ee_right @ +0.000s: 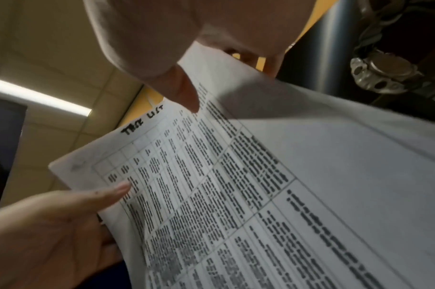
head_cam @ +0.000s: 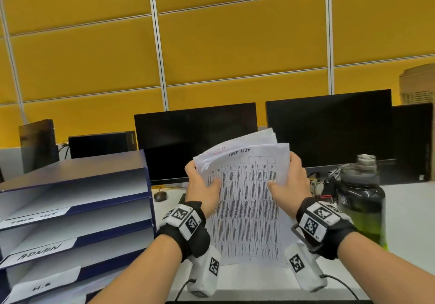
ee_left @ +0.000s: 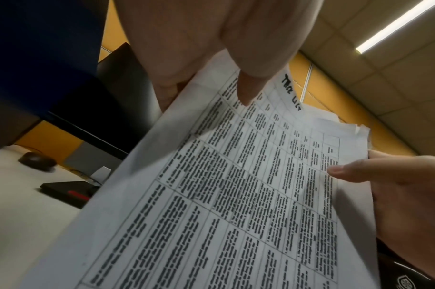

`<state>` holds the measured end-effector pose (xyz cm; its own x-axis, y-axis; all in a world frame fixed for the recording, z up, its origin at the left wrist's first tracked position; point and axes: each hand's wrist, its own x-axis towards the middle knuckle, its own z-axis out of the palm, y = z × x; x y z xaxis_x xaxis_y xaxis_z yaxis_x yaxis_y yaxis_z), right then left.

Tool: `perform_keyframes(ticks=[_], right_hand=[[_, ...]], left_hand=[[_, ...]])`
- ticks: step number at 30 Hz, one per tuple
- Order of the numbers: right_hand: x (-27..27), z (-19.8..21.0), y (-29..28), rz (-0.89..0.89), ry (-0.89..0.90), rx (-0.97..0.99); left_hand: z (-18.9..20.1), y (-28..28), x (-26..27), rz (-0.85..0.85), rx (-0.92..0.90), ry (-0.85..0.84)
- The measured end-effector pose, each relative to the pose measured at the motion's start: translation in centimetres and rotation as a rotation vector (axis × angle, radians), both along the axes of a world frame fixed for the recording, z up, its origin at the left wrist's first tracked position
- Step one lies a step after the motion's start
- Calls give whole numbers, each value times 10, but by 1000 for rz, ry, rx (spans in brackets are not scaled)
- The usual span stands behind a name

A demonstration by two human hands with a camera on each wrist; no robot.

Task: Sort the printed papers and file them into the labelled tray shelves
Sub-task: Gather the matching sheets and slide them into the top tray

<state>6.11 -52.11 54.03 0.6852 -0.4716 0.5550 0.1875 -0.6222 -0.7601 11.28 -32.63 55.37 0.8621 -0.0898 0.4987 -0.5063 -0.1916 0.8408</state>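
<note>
You held the stack of papers upright above the desk's near edge, your left hand and right hand each pinching a side, thumbs on the front "Task List" sheet. The back sheets fanned loose at the top, so a slackened pinch could have let them slip or mix. I counted two hands, one stack, two monitors, one bottle, and one tray unit showing four shelf openings, three with labels

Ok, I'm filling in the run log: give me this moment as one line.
left hand: holds paper stack | right hand: holds same stack | top sheet: "Task List" | tray shelves: not yet filed
</note>
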Motion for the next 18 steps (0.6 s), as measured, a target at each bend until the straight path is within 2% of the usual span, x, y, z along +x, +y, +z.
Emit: perform_keyframes(ticks=[2,4,7,13,18], right_hand=[[-4,2,-2,143,-54,147],[-8,3,0,213,-86,199],[-10,2,1,224,-138,227],[-12,-2,8,231,-211,180],[-14,-1,9,255,-187,174]], left_hand=[[0,3,2,-48,-5,32],[0,3,2,-77,-19,43],[-1,1,-1,-79,-27,8],[1,-2,-6,24,-96,-161],[1,6,-7,-8,-58,-157]])
